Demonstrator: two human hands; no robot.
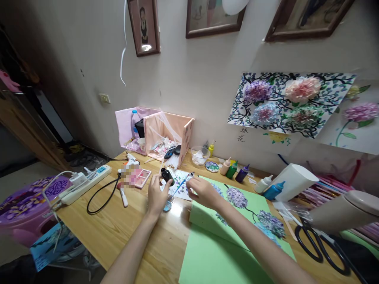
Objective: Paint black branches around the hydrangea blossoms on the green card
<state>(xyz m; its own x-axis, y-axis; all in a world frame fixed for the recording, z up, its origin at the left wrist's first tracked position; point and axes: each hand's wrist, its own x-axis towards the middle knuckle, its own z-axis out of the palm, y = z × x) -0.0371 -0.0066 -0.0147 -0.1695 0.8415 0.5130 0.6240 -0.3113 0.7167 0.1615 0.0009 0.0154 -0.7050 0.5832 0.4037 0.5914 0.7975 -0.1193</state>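
Observation:
My left hand (157, 194) is wrapped round a small black bottle (167, 176), tilted above the wooden desk. Beneath it lies a small round blue-and-clear dish (167, 205). My right hand (201, 190) is closed beside a white sheet (181, 182) spotted with purple and green paint; its fingertips are pressed together, and what they hold is too small to make out. A blue brush (180, 184) lies across the sheet, near those fingertips. Under my right forearm is green paper (219, 256) with painted purple hydrangeas (237, 197).
Paint bottles (232, 169) stand behind the green paper, near a clear bowl (199, 155). Large black-handled scissors (318, 240) and a paper roll (296, 181) lie right. A pink box (189, 138) stands behind. At left are a power strip (85, 184), black cable and glue gun (132, 159).

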